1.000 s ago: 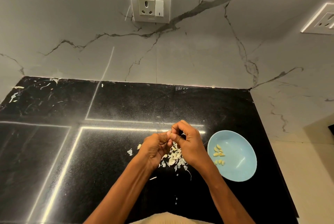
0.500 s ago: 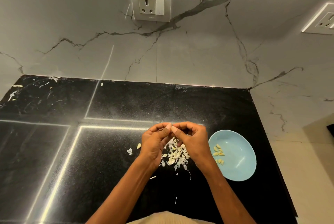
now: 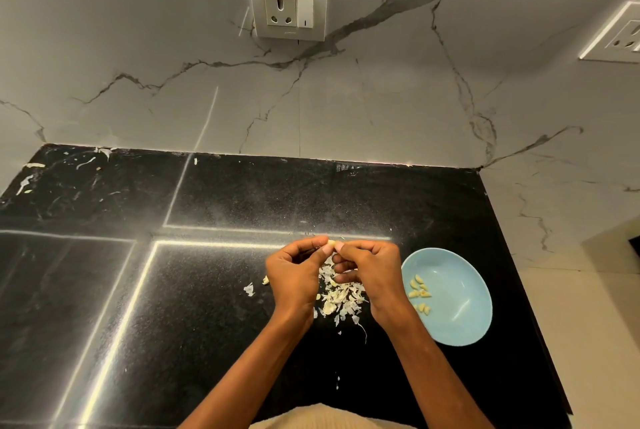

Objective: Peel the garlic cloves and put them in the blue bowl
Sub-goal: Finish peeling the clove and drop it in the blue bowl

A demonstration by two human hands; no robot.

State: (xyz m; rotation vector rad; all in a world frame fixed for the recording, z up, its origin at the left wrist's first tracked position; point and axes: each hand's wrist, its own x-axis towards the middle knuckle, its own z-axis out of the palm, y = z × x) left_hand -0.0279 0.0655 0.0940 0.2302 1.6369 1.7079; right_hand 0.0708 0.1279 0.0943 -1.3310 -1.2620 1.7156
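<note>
Pale garlic clove (image 3: 331,243) pinched btwn left hand (image 3: 294,276) & right hand (image 3: 372,272) fingertips; peel scraps (image 3: 341,297) below grip, blue bowl (image 3: 457,321) right of it.

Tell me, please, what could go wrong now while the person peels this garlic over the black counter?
The small pale garlic clove is only pinched between the fingertips of the left hand and right hand, so it may slip onto the heap of white papery skins and be hard to find. The round light-blue bowl sits near the right wrist, so a careless move might push it.
</note>
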